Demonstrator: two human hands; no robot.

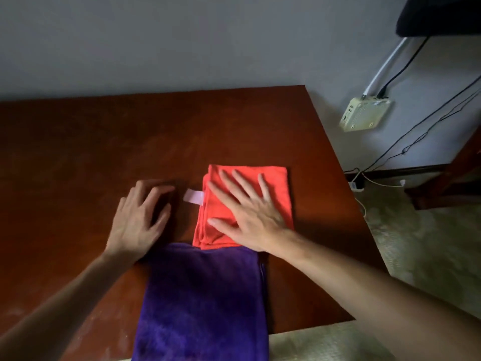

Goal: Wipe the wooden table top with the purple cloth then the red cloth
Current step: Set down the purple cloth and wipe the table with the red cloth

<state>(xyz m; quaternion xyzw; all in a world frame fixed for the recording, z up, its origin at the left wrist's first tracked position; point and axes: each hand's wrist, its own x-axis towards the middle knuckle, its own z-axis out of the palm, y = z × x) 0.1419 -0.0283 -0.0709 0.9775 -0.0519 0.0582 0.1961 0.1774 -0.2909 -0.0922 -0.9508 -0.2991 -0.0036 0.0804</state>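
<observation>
The wooden surface (pixel 104 142) is filling most of the view, dark reddish brown, w/ its far edge lying against a grey wall (pixel 182 40). The purple cloth (pixel 203 303) is lying folded at the near edge of the surface, approx. in the middle, and its near end is reaching the very edge. The red cloth (pixel 276 183) is lying folded just beyond it, touching the purple one's far right corner and maybe overlapping it a little. A small pale label (pixel 194 197) is sticking out from the left side of the red cloth.

The right hand (pixel 250 212) is resting flat on the red cloth, fingers straight and spread wide, palm down, not pinching anything. The left hand (pixel 140 217) is lying on the bare wood, just left of the label, fingers spread and a bit bent, holding nothing. It is near the purple cloth's far left corner; if it is touching it I cannot tell.

To the right, beyond the surface, a cream box (pixel 364 114) is sitting on the wall w/ black cables (pixel 426 123) hanging down to the floor. A pale carpet (pixel 429 243) is covering the floor there.
</observation>
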